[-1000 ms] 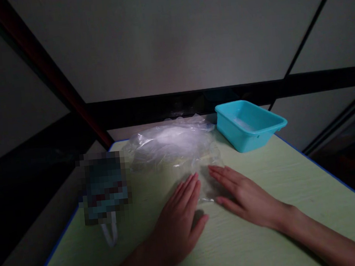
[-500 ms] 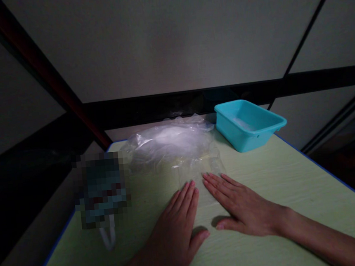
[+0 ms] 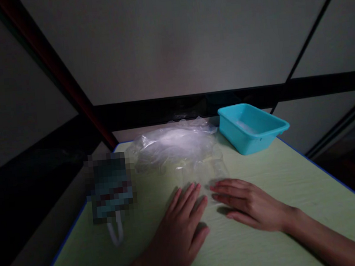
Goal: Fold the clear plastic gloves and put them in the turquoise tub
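Clear crinkled plastic (image 3: 178, 143) lies in a heap across the far part of the table, with a thin transparent piece stretching toward me. My left hand (image 3: 182, 227) rests palm down near the close edge of that thin piece, its fingers spread and nothing held. On the right, my right hand (image 3: 254, 205) has its fingertips at the piece's near right part. Its fingers are slightly bent and apart, and nothing shows in them.
A turquoise plastic basket (image 3: 253, 143) stands at the back right of the pale table (image 3: 293, 180). At the left lies a pixelated item (image 3: 112, 188) with a white loop (image 3: 116, 233). Cabinet panels rise behind the table.
My right hand has turned and bent its fingers, drawing slightly back. My left fingers have spread further apart. The whole view has shifted slightly.
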Demonstrator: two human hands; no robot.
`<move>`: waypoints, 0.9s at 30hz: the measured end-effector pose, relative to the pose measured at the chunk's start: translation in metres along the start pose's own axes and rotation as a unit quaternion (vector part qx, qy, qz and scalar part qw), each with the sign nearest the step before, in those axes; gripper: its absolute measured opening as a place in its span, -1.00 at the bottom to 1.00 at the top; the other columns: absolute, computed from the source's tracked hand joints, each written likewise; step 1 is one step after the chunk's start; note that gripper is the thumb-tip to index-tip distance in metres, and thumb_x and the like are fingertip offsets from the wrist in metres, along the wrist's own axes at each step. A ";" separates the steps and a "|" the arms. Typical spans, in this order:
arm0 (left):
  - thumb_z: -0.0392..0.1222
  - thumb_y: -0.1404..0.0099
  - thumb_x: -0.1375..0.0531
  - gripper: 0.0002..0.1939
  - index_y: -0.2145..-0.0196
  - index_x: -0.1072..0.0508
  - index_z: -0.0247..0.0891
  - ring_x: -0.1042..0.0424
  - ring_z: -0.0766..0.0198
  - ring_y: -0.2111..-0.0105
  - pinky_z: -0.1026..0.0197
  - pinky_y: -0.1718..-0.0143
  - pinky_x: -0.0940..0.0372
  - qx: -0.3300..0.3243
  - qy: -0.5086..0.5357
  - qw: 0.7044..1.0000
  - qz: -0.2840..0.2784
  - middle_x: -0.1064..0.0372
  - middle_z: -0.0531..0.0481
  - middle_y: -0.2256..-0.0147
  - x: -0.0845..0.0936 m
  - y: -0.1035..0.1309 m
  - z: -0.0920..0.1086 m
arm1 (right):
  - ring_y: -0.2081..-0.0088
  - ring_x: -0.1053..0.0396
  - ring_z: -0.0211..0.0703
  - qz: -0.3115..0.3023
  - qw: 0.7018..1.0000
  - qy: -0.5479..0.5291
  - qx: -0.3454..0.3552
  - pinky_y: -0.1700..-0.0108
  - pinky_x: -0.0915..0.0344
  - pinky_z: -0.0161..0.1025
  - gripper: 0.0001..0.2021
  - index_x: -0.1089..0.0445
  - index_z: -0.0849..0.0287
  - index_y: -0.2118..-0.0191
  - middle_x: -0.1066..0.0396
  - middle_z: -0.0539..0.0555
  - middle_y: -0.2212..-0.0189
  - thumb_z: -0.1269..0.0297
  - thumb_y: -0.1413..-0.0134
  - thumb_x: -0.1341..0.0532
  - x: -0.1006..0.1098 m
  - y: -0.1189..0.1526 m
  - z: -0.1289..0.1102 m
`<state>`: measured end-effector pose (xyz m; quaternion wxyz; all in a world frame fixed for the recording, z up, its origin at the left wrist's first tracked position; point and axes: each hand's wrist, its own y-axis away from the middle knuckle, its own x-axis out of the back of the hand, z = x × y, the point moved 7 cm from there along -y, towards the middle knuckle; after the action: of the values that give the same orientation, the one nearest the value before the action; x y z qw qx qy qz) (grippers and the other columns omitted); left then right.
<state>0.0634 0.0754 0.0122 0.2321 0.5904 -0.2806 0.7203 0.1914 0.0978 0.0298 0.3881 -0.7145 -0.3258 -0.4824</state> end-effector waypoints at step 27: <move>-0.39 -0.20 0.00 -0.78 0.56 -0.31 -0.31 -0.25 0.29 0.49 0.18 0.43 -0.23 -0.038 0.089 0.976 0.194 -0.30 -0.02 0.52 0.029 0.004 0.008 | 0.36 -0.21 -0.19 0.002 0.998 0.026 0.058 0.33 -0.15 -0.22 -0.74 -0.34 0.23 0.42 -0.31 0.08 0.44 0.33 -0.21 0.02 0.003 0.005 -0.008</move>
<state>0.0610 0.0672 0.0410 0.1343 0.4486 -0.3951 0.7903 0.1926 0.0889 0.0332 0.4386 -0.6788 -0.3415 -0.4799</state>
